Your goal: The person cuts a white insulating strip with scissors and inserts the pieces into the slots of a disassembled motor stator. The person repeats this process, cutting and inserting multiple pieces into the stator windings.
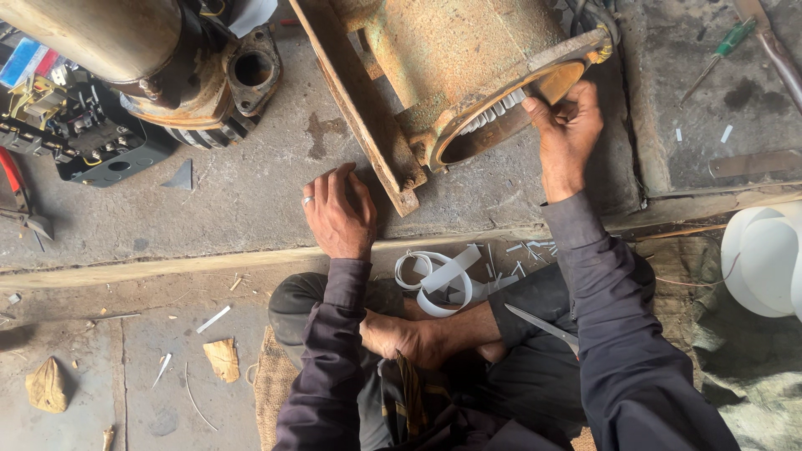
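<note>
The person sits cross-legged on the floor before a rusted motor housing (468,58) that lies on a raised concrete slab (251,192), its open round end facing them. A row of white insulation strips (494,113) stands in the slots along the upper inner edge of that opening.

The right hand (568,134) is at the rim of the opening, fingers (541,110) pinched on the end of the strip row; it appears to be seating or pressing a strip into its slot. The left hand (338,213) lies flat and spread on the slab just beside the housing's angle-iron foot (359,108), holding nothing, seemingly bracing.

Judgement: slot lining is in hand, and only part of the rim shows strips, so much seems left to do. The next move calls for a further strip; a coil of white strip material (439,280) lies near the person's lap, with scissors (543,326) resting on the right thigh.

Also noted: a second motor body (159,58) at upper left, and a green-handled screwdriver (723,46) well apart at upper right.
</note>
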The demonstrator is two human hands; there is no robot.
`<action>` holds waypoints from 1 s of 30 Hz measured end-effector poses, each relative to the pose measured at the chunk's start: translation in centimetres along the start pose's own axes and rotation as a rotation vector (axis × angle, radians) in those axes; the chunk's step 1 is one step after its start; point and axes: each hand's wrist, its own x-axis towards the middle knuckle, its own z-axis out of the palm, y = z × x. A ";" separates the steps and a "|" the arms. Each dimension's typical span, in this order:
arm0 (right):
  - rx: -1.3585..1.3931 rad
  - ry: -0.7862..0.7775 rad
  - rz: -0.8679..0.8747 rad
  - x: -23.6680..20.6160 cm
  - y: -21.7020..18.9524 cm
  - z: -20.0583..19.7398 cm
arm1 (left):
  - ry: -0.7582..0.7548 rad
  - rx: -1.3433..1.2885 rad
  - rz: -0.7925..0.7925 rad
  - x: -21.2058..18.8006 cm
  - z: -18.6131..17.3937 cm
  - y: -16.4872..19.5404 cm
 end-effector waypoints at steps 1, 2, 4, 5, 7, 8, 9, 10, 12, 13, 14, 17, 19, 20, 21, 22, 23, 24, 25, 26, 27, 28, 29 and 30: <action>-0.009 0.000 0.002 0.0 0.0 0.0 | 0.001 0.002 0.001 0.0 0.0 0.0; -0.018 -0.001 0.003 0.0 -0.1 0.0 | -0.002 0.004 0.000 0.0 0.0 0.0; -0.029 -0.001 0.004 0.0 -0.1 0.1 | -0.006 0.007 -0.001 0.0 0.0 0.0; -0.030 -0.001 0.003 0.0 -0.1 0.1 | -0.007 0.005 -0.001 0.0 0.0 0.0; -0.015 -0.003 0.000 -0.1 -0.2 0.1 | -0.010 0.002 0.000 0.0 -0.1 0.0; 0.002 -0.006 -0.001 -0.1 -0.2 0.1 | -0.008 0.000 0.002 0.0 -0.1 0.0; 0.019 -0.010 -0.002 -0.1 -0.2 0.1 | -0.005 -0.001 0.004 0.0 -0.1 0.0; 0.018 -0.011 -0.007 -0.1 -0.2 0.1 | -0.003 -0.003 0.006 0.0 -0.1 0.0; 0.018 -0.014 -0.017 0.0 -0.1 0.1 | -0.008 -0.002 0.003 0.0 -0.1 0.0; 0.014 -0.013 -0.023 0.0 -0.1 0.1 | -0.010 -0.001 0.001 0.0 -0.1 0.0; 0.011 -0.011 -0.028 0.1 -0.1 0.1 | -0.010 -0.002 0.003 0.0 -0.1 0.0; 0.029 -0.013 -0.035 0.2 -0.1 0.1 | -0.007 -0.006 0.002 0.0 -0.1 0.0; 0.042 -0.017 -0.034 0.1 -0.1 0.2 | -0.003 -0.009 0.002 -0.1 -0.1 0.0; 0.042 -0.019 -0.034 0.2 -0.2 0.2 | -0.003 -0.011 0.001 -0.1 -0.1 0.0; 0.042 -0.021 -0.033 0.2 -0.3 0.2 | -0.003 -0.014 0.000 -0.1 -0.1 0.0; 0.041 -0.023 -0.033 0.1 -0.4 0.2 | -0.003 -0.017 0.000 -0.1 -0.1 0.0; 0.040 -0.025 -0.032 0.1 -0.6 0.2 | -0.001 -0.017 -0.001 0.0 -0.1 0.0; 0.039 -0.026 -0.032 0.0 -0.7 0.2 | 0.000 -0.016 -0.001 0.0 -0.1 0.1; 0.023 -0.021 -0.008 -0.1 -0.9 0.1 | 0.002 -0.015 -0.002 0.1 -0.1 0.1; 0.007 -0.018 0.016 -0.3 -1.2 0.0 | -0.001 -0.015 -0.004 0.1 -0.1 0.2; -0.010 -0.016 0.040 -0.6 -1.4 0.0 | -0.003 -0.015 -0.008 0.0 -0.2 0.3; -0.034 -0.021 0.041 -0.8 -1.6 -0.1 | -0.002 -0.015 -0.013 0.1 -0.2 0.3; -0.058 -0.028 0.042 -1.0 -1.9 -0.3 | 0.005 -0.019 -0.010 0.1 -0.1 0.4; -0.084 -0.033 0.046 -1.2 -2.0 -0.3 | 0.010 -0.021 -0.008 0.1 -0.1 0.4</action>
